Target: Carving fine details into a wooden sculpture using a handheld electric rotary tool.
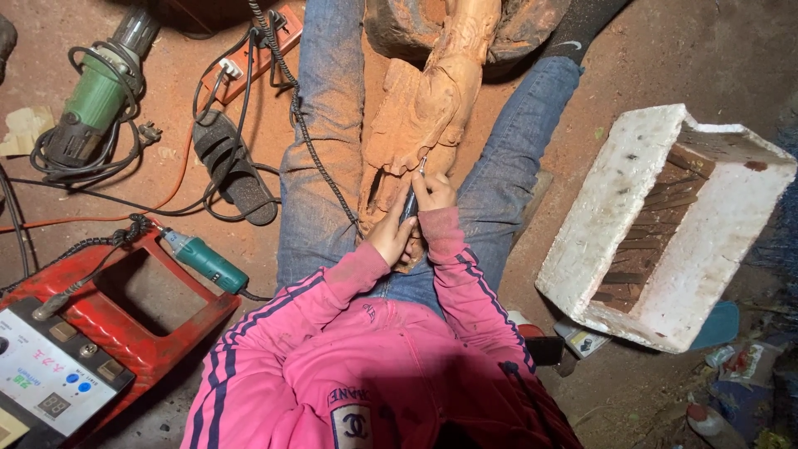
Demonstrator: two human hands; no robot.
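My right hand (432, 193) pinches a slim dark rotary carving handpiece (411, 199), its tip touching the reddish-brown carved wooden figure (424, 108) lying between my jeans-clad legs. My left hand (392, 237) curls pressed against the figure's near end beside the tool, steadying it. I judge light strokes with both hands braced work best here. The figure's long axis runs near to far; the handpiece points far, slightly right. A white foam box (615, 191) sits right.

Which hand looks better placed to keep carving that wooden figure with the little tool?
Probably the right hand: it grips the slim rotary tool with its tip on the wooden carving. The left hand sits lower, steadying the tool from below.
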